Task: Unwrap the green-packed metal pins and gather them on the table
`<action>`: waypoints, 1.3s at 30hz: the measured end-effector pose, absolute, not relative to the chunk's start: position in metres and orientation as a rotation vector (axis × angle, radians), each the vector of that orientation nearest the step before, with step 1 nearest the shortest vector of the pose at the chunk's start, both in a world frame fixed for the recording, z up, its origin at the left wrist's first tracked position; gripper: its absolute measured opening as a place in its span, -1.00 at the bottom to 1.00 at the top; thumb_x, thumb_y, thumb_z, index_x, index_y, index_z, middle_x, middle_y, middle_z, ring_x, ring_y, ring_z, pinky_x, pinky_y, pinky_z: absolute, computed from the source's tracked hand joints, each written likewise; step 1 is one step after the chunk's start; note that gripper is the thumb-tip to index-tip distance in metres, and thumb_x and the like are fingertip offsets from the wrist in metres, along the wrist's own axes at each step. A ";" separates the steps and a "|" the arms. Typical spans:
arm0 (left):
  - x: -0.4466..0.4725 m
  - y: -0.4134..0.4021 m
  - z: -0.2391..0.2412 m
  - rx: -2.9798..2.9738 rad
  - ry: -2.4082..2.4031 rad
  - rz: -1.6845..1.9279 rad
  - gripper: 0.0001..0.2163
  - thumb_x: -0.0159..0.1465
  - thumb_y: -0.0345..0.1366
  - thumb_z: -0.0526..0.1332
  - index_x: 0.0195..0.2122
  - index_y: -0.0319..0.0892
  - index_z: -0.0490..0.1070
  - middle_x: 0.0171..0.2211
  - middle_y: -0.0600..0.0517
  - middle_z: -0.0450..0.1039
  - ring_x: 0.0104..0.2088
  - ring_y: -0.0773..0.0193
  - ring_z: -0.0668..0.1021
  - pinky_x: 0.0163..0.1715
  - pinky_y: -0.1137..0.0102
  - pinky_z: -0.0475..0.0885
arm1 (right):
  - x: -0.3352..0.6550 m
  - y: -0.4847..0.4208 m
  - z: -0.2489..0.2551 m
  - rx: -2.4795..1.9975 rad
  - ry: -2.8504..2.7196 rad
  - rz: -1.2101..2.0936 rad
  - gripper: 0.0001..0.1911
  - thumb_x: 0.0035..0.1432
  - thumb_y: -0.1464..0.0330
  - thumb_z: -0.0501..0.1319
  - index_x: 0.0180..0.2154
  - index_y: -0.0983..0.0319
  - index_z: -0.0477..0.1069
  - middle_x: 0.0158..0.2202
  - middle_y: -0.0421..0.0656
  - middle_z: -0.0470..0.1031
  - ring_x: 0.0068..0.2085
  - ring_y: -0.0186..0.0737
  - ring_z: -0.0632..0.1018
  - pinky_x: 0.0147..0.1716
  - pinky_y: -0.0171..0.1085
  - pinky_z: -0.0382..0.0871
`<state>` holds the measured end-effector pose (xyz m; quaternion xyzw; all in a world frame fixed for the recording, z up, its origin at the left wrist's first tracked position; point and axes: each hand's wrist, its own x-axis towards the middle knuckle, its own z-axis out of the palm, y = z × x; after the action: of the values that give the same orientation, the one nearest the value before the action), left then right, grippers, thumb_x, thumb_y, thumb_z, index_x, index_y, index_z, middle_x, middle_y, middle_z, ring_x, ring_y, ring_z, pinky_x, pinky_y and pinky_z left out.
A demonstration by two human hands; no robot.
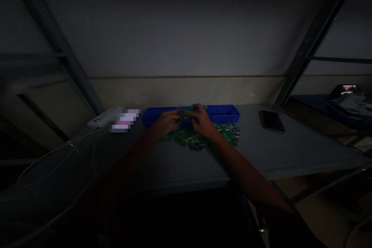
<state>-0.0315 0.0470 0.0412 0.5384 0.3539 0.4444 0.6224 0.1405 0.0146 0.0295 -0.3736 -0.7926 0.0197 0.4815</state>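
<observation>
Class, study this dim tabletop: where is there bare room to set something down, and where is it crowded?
The table has bare room between the green-and-metal pile and the dark phone, and from the phone to the right edge. The middle is crowded: pile, blue bins, left hand and right hand. At left, a white box and cables clutter the surface.

holding left hand (pixel 169 121) and right hand (pixel 202 121) close together at middle blue bin (pixel 186 123), just beside green item (pixel 185 114), too dark to tell if gripped; flanked by left blue bin (pixel 150 115) and right blue bin (pixel 223 114), behind pile of green and metallic pieces (pixel 193 140); sharing grey table (pixel 258 151) with dark phone (pixel 272 121) at right, white cabled box (pixel 103 117) at left.
</observation>
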 end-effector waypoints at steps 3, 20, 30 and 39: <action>-0.031 0.049 0.041 1.384 0.836 1.171 -0.81 -0.05 -0.36 0.26 -0.35 -0.16 0.46 -0.38 0.04 0.47 -0.36 0.31 0.49 -0.38 0.45 0.39 | 0.140 0.015 0.031 -0.999 -1.774 0.106 -0.69 -0.03 0.53 0.09 -0.26 0.20 0.51 -0.16 -0.08 0.27 -0.05 -0.16 0.34 0.01 -0.13 0.24; -0.025 0.034 0.022 2.235 0.959 1.632 -0.87 0.13 -0.42 0.13 -0.47 -0.17 0.46 -0.17 -0.01 0.35 -0.11 0.25 0.45 -0.06 0.28 0.38 | 0.127 0.028 0.027 -0.988 -1.162 0.883 -0.64 -0.11 0.37 0.25 -0.19 0.26 0.34 -0.63 -0.37 0.25 -0.56 -0.36 0.35 -0.48 -0.34 0.26; -0.027 0.036 0.023 1.490 1.060 1.291 -0.58 0.15 0.08 0.07 -0.44 -0.22 0.41 -0.61 0.07 0.33 -0.63 0.40 0.35 -0.58 0.46 0.26 | 0.125 0.017 0.027 -0.980 -1.509 0.398 -0.90 -0.07 0.47 0.13 -0.44 0.23 0.39 -0.37 -0.19 0.41 -0.27 -0.25 0.44 -0.18 -0.23 0.34; -0.029 0.036 0.026 1.382 0.996 1.392 -0.81 0.00 -0.21 0.26 -0.43 -0.19 0.35 -0.58 0.14 0.32 -0.61 0.46 0.33 -0.60 0.51 0.22 | 0.123 0.014 0.027 -1.145 -1.630 0.291 -0.74 -0.11 0.58 0.11 -0.38 0.23 0.49 -0.22 -0.10 0.34 -0.11 -0.20 0.41 -0.04 -0.20 0.29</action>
<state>-0.0293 0.0356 0.0262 0.5599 0.4033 0.5638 0.4539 0.1229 0.0139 0.0267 -0.4805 -0.6843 0.1220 0.5347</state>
